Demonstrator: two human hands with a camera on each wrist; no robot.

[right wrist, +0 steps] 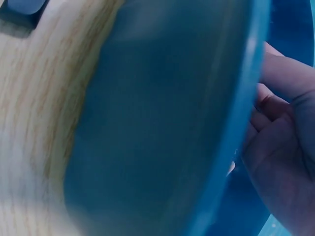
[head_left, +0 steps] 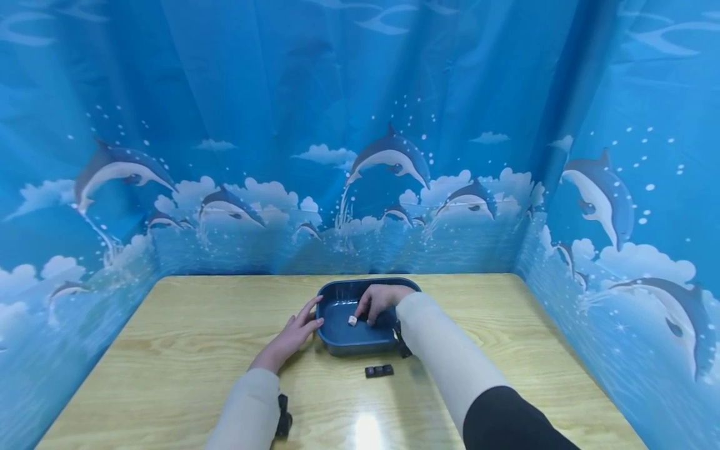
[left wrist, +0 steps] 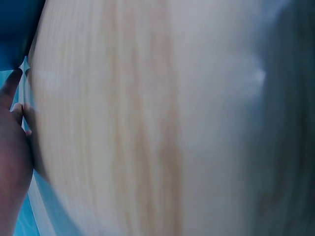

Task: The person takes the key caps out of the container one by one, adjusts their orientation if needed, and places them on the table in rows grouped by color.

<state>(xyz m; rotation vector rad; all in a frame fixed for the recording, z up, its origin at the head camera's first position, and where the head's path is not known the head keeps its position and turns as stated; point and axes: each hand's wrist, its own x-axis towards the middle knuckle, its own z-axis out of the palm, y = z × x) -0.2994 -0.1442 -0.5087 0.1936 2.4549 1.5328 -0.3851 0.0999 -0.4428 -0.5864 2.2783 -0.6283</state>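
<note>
Blue tray (head_left: 336,324) edges leave the cube (head_left: 352,320) room, the right hand's (head_left: 384,299) grip unclear, the outstretched left hand (head_left: 295,332) touching the rim (head_left: 354,345).

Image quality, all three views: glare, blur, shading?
Head: mostly sharp, white glare patch on the table at bottom centre; left wrist: wood grain soft, dark blurry band down the right, left hand dim at the left edge; right wrist: blue tray wall hazy, right hand partly shaded.

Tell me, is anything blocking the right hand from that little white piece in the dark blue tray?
Nothing visible: the right hand reaches inside the tray, one fingertip right by the white piece. The dark blocks lie outside the tray.
</note>
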